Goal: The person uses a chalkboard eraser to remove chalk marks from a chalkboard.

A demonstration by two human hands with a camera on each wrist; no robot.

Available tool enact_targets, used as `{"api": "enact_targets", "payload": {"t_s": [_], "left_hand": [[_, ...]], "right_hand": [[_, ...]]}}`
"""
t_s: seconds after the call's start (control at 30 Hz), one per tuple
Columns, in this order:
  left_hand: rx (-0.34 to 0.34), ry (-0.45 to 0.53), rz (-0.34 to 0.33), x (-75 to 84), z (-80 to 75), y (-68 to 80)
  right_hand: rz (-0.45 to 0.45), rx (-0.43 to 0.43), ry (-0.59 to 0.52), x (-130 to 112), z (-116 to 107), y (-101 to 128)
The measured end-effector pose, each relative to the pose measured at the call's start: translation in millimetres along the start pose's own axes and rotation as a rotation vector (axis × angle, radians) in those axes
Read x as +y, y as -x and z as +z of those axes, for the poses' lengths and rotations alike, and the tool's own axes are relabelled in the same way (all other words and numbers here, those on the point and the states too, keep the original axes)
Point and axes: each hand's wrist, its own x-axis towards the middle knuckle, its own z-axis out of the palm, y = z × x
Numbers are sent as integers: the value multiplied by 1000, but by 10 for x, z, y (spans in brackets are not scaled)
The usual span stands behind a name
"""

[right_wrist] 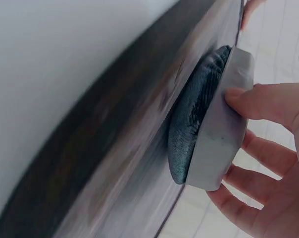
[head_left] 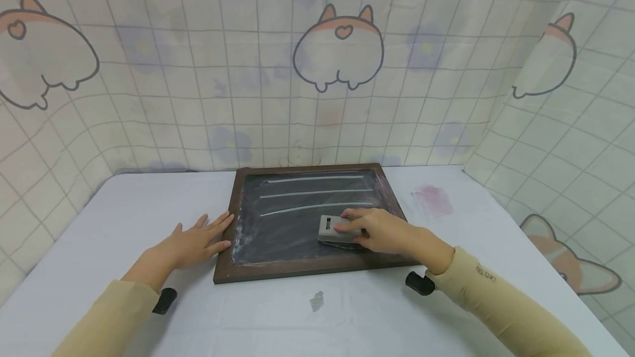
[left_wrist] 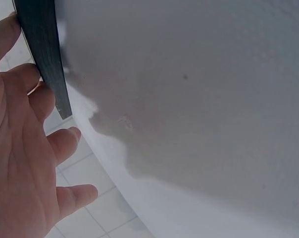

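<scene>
A chalkboard [head_left: 292, 233] in a brown wooden frame lies flat on the table, with three white chalk lines across its upper half. My right hand [head_left: 379, 229] grips a grey chalkboard eraser [head_left: 328, 228] by its sides over the board's lower right part. In the right wrist view the thumb presses one side of the eraser [right_wrist: 219, 129], other fingers curl around the opposite side, and its dark felt pad [right_wrist: 191, 119] faces the board. My left hand [head_left: 190, 244] has its fingers spread, fingertips resting on the left frame edge.
The table [head_left: 278, 318] has a white cover with a grey mark near the front and a pink smudge [head_left: 432, 200] right of the board. A white gridded curtain [head_left: 268, 98] with cartoon animals stands behind and at both sides. Black straps [head_left: 420, 284] show at the wrists.
</scene>
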Motion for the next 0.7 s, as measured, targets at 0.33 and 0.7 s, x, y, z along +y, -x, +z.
{"api": "enact_targets", "payload": {"t_s": [0.33,0.7], "left_hand": [[-4,-2,-2,-17,20,-18],[-4,-9,2,-25,15,-14]], "right_hand": [[220,45,97,451,-163,-24],[406,86,87,656,-185,-100]]}}
